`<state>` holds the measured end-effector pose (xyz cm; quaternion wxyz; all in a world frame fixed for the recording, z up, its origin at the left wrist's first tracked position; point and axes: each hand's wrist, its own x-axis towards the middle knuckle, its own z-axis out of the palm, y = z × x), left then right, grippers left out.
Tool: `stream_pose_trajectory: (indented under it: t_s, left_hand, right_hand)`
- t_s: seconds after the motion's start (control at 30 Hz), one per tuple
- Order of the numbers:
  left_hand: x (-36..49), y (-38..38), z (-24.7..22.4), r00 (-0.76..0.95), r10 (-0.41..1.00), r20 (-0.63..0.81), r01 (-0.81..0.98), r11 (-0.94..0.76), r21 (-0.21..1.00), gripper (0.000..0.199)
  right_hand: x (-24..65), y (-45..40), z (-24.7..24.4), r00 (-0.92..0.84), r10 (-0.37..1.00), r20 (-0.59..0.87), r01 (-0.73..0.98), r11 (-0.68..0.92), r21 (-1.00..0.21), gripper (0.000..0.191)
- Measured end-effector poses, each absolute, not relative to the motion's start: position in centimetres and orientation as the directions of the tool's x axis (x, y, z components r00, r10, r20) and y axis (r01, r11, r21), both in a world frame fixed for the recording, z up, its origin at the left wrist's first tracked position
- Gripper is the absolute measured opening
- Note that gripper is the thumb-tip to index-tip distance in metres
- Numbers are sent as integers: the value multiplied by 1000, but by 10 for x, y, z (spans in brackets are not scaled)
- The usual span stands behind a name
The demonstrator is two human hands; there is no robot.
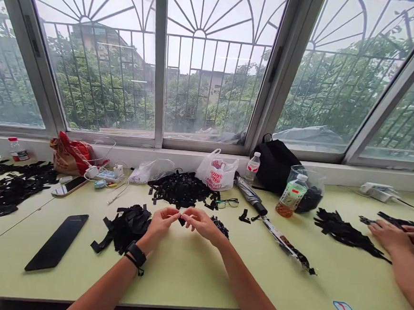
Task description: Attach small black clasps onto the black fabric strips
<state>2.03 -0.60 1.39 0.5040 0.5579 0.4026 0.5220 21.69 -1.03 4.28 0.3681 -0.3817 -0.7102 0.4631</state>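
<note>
My left hand [161,224] and my right hand [201,224] meet at the middle of the table, fingertips pinched together on a small black piece [181,221]. A black band is on my left wrist. Beside my left hand lies a pile of black fabric strips [127,227]. Partly behind my right hand sits a heap of small dark parts [220,226]. Beyond both hands is a larger pile of black pieces [181,187].
A black phone [58,242] lies at the left, a folded umbrella [250,195] and a drink bottle [291,196] at the right. Glasses [227,203] rest behind my right hand. Another person's hands [394,235] work at the far right; a hand shows at the left edge.
</note>
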Motion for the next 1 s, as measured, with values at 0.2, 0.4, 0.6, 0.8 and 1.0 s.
stream_pose_trajectory:
  t_s: [0.2,0.4,0.6,0.8,1.0]
  left_hand:
    - [21,-6,13,85,986,145,-110,-136,985,44]
    - [21,-8,17,82,983,164,-121,-154,981,46]
    - [21,-12,21,118,979,165,-128,-150,980,44]
    - [21,-10,21,109,976,187,-65,-180,981,45]
    - [21,-3,18,-108,963,246,-18,-249,968,44]
  right_hand:
    - [220,-11,45,-410,887,213,266,340,-902,43]
    - [221,-13,45,-518,846,122,268,297,-916,38]
    - [220,-16,48,-512,846,147,226,298,-927,39]
    - [222,-15,50,-473,869,146,244,289,-926,43]
    - [225,-6,39,-376,910,175,237,277,-931,47]
